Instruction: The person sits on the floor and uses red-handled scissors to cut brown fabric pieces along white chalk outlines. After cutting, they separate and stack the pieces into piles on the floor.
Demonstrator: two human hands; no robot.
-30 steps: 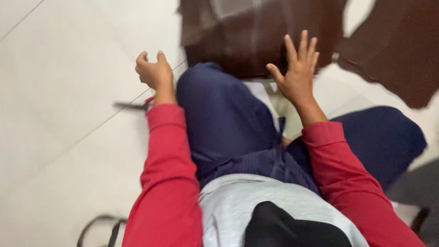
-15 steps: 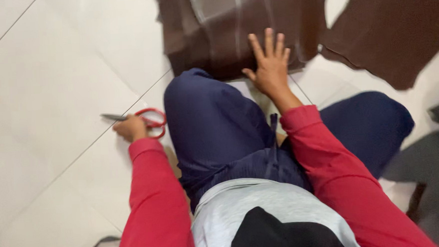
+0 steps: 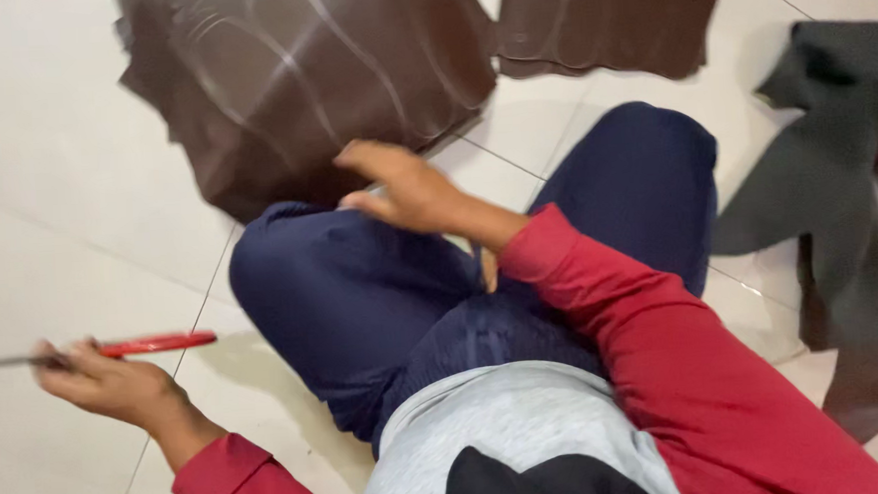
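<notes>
**Seated person with scissors and glossy brown sheets**

At lower left, the left hand (image 3: 106,383) is curled around red-handled scissors (image 3: 114,348), their thin metal blades reaching the left edge. The right hand (image 3: 403,187), fingers loosely together and holding nothing, hovers mid-frame over a navy trouser knee (image 3: 331,283). A shiny, creased brown leather-like sheet (image 3: 300,74) lies on pale glossy floor tiles (image 3: 46,197) at upper centre.

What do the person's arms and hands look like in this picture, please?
Both arms wear long red sleeves with ribbed cuffs at the wrists. The left hand and right hand are bare: no gloves, rings or watch show.
</notes>
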